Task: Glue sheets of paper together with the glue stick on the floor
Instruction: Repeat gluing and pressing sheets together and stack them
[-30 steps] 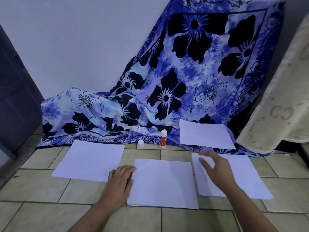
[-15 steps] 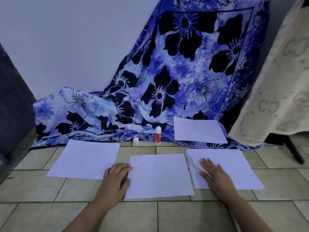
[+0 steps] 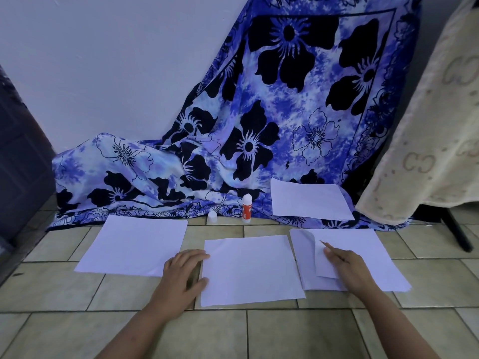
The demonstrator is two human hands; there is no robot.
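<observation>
Nothing joined yet, I reckon; glue stick (image 3: 247, 209) idle; left hand (image 3: 182, 275) flat on middle sheet (image 3: 251, 270); right hand (image 3: 347, 270) pinching up right sheet (image 3: 304, 244)

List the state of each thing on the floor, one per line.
Glue stick: upright, uncapped.
Cap: off, beside the stick.
Left sheet: flat, untouched.
Middle sheet: flat, left hand resting on its edge.
Right sheet: left edge folded over, held by right hand.
Far sheet: lying on the cloth.
</observation>
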